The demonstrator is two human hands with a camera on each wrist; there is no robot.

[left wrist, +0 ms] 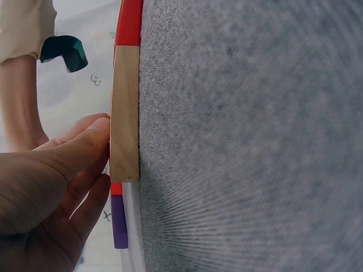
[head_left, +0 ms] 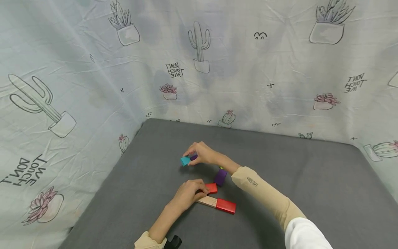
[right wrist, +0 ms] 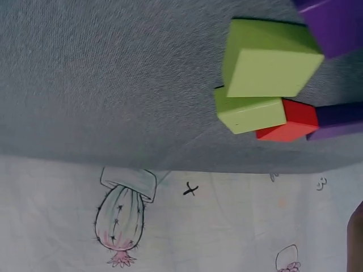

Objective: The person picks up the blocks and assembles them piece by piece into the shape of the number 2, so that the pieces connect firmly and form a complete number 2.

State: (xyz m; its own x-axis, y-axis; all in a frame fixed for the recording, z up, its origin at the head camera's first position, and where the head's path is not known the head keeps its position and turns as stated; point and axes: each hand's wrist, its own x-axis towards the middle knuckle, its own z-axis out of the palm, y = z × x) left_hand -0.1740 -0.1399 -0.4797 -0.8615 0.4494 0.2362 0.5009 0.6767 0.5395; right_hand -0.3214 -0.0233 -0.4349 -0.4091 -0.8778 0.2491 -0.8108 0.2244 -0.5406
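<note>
In the head view my right hand [head_left: 202, 153] pinches a cyan block [head_left: 185, 161] between thumb and fingers at the far left of the row. A purple block [head_left: 193, 157] shows beneath that hand, partly hidden. Nearer to me, my left hand [head_left: 187, 193] touches the blocks with its fingertips, by a red block [head_left: 211, 188] and a plain wooden block [head_left: 207, 201]. In the left wrist view its thumb [left wrist: 93, 136] lies against the wooden block [left wrist: 125, 113]. The right wrist view shows none of the right hand's grip.
Another red block [head_left: 226, 205] adjoins the wooden one. A purple block [head_left: 220, 177] lies under the right forearm. Two green blocks [right wrist: 272, 59] stand close together beside a red block [right wrist: 292, 120]. The grey table [head_left: 311, 180] meets a cactus-print cloth [head_left: 236, 69] behind.
</note>
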